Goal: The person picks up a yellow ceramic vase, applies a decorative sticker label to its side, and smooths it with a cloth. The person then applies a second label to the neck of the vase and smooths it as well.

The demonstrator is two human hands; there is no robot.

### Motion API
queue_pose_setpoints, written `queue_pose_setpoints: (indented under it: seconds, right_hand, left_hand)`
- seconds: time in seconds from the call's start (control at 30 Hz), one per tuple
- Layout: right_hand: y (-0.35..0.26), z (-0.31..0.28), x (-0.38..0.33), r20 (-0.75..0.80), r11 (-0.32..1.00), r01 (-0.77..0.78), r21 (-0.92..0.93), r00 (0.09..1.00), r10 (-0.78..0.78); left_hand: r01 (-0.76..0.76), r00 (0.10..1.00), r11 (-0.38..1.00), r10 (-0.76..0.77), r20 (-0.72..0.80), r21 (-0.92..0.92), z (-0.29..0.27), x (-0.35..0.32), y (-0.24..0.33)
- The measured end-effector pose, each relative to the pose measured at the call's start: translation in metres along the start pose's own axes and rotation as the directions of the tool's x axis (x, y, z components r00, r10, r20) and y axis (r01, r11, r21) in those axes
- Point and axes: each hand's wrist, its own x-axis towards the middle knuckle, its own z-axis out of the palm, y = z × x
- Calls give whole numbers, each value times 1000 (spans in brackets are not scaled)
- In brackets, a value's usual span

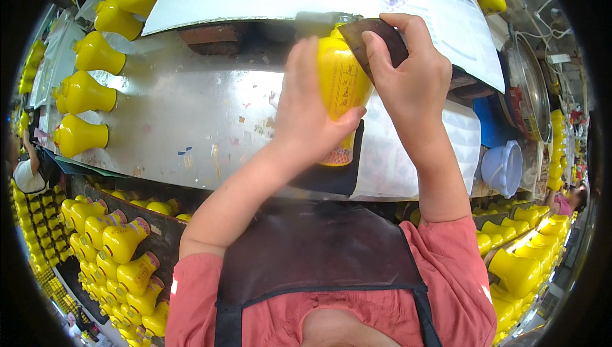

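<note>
The right hand, upper right of centre, is curled into a pinch, thumb and fingers closed on a dark flat piece whose edge meets or nearly meets the shoulder of a yellow bottle; whether they actually touch, I cannot tell. The left hand, around the middle of the frame and somewhat blurred, is wrapped about the bottle, fingers along its left side and thumb across its lower front. What could go wrong, as I judge it: a corner of the dark piece, tipped or pressed too hard, might scratch the yellow coat or lift the lettering; a smooth bottle could also turn under the left palm if pushed from one side, and the edge might then slip toward the left fingers. The bottle sits upper centre, inside the left hand's grip and just left of and below the right hand, neck toward the top of the frame, base near a dark pad; whether it rests there is unclear. Farther out, a white sheet lies right of the pad, the metal tabletop spreads left, and more yellow bottles line the upper left.
</note>
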Motion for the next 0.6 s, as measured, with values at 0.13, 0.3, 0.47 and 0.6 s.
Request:
queue_pose_setpoints:
  seconds: [0.13, 0.3, 0.47, 0.6]
  right_hand:
    - [6, 0, 9, 49, 999, 25, -33, 999, -23]
    - [16, -8, 30, 94, 980, 37, 195, 994, -56]
    - [19, -6, 37, 284, 956, 13, 295, 953, -101]
    - [25, 7, 45, 313, 986, 37, 163, 946, -87]
  left_hand:
    - [12, 1000, 1000, -12, 6, 2, 1, 0, 1]
    - [2, 1000, 997, -3, 6, 73, -2, 2, 6]
    - [17, 1000, 1000, -17, -24, -3, -9, 16, 12]
    - [189, 981, 973, -194, -21, -131, -10, 44, 10]
